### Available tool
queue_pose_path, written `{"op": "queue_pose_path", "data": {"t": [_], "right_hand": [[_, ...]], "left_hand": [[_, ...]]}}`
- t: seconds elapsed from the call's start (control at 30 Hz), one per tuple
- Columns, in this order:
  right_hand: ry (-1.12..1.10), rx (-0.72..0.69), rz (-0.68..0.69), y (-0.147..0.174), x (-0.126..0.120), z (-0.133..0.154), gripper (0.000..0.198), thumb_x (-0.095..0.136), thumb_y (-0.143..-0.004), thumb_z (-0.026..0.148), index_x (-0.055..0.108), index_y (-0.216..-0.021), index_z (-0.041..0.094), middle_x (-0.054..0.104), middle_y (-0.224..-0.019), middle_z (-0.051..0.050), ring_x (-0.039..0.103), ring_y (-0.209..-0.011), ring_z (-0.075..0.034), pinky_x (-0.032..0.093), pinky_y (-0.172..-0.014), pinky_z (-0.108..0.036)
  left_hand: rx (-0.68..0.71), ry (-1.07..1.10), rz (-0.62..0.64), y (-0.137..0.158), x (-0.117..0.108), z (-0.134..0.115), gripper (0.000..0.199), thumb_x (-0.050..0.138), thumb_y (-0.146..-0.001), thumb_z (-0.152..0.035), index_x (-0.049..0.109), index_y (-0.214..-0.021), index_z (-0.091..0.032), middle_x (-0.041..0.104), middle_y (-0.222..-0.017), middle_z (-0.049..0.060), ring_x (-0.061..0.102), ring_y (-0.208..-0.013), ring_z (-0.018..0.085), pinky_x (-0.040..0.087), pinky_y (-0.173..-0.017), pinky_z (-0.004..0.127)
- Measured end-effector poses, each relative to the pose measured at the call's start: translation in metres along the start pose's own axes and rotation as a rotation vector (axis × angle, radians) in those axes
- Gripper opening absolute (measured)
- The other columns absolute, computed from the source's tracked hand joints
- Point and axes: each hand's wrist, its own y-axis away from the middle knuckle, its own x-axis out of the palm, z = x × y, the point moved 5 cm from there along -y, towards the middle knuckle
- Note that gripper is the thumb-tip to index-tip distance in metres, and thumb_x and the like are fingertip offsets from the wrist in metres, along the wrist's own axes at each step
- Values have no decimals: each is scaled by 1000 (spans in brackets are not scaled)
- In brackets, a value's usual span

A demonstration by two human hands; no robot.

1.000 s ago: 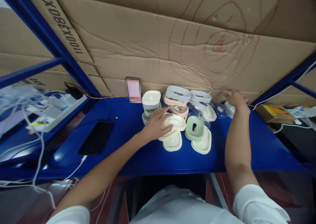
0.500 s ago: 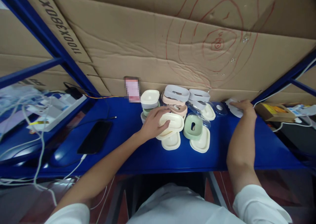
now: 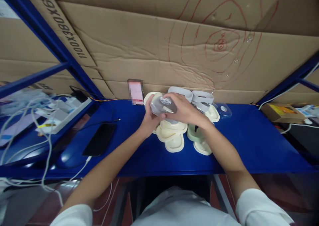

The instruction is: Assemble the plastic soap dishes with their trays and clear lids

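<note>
Above the piled plastic parts, a translucent greyish plastic cover (image 3: 161, 107) with a round white label is held between both hands. My left hand (image 3: 149, 121) grips its left and lower side, fingers behind it. My right hand (image 3: 185, 109) closes on its right side from above. Below them lie overlapping cream lids (image 3: 166, 133). A green box piece (image 3: 192, 133) with a slot is partly hidden by my right forearm, and a cream lid (image 3: 202, 148) sticks out under it. Grey slotted pieces (image 3: 203, 96) stand behind; my hands hide other parts of the pile.
Another clear cover (image 3: 224, 110) lies right of the pile on the blue table (image 3: 259, 143). A black phone (image 3: 99, 139) with a white cable is at left, near a power strip (image 3: 62, 116). A second phone (image 3: 136, 92) leans against the cardboard wall (image 3: 124, 46).
My right hand has come from the far right to the middle, bringing the greyish cover. My left hand has left the cream lid and now grips the cover too.
</note>
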Motion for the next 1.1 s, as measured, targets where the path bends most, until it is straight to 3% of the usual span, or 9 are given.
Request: {"op": "queue_pose_path", "data": {"t": [0.13,0.3,0.4,0.5,0.6,0.7,0.87,0.97,1.1], "right_hand": [[-162,-101,-73,-11,-10,3,58,71,-93,60,61,-142,30,64,-148,-9,62,-135,-31,49,-116,-49],[-25,-54,-238,-19,-32,-53,63,57,-99,71,64,-145,29,55,-160,-11,47,-153,-33,35,-127,-56],[27,-16,-214,-25,-24,-88,63,44,-103,72,74,-133,25,59,-157,-14,48,-152,-32,33,-129,-57],[44,-7,-181,-27,-17,-101,66,37,-106,71,74,-132,24,61,-154,-15,49,-152,-29,32,-130,-55],[58,-16,-174,-23,-18,-88,62,36,-108,68,70,-140,27,58,-158,-12,47,-154,-28,32,-130,-55],[28,-105,-87,-18,-15,-54,49,48,-106,63,71,-139,34,59,-158,-4,47,-154,-28,32,-130,-58],[-137,-276,106,-9,-3,3,40,62,-103,55,73,-136,35,72,-142,-2,65,-136,-26,47,-120,-48],[-205,-214,58,-7,-5,10,41,55,-105,57,78,-127,31,78,-130,-3,72,-121,-26,55,-108,-44],[-185,-55,-86,-8,-19,-5,58,43,-105,70,79,-124,29,80,-120,-3,73,-113,-28,59,-101,-44]], "left_hand": [[-26,51,-122,-7,-16,-1,92,85,-80,-63,38,-155,-39,56,-155,11,62,-139,31,57,-110,47],[8,43,-250,-11,-27,-1,88,89,-81,-52,41,-152,-36,57,-153,10,60,-139,31,58,-108,47],[-3,69,-315,-13,-32,4,88,89,-80,-52,39,-151,-34,56,-154,12,60,-137,30,57,-109,48],[-21,103,-357,-14,-36,7,90,92,-76,-52,40,-147,-35,57,-151,12,62,-135,29,58,-108,47],[-35,96,-348,-13,-34,8,85,91,-76,-55,43,-143,-34,61,-145,11,64,-132,29,60,-103,46],[-35,91,-320,-11,-30,9,76,85,-82,-60,44,-138,-32,64,-139,10,68,-127,29,62,-98,44],[-17,85,-316,-8,-29,8,72,81,-83,-67,46,-136,-32,67,-134,8,70,-124,27,63,-96,42],[9,93,-305,-8,-27,6,75,84,-80,-66,48,-136,-33,67,-136,8,69,-126,28,62,-100,45],[35,62,-253,-10,-24,5,83,86,-80,-62,44,-146,-33,62,-145,11,65,-134,31,57,-110,52]]}}
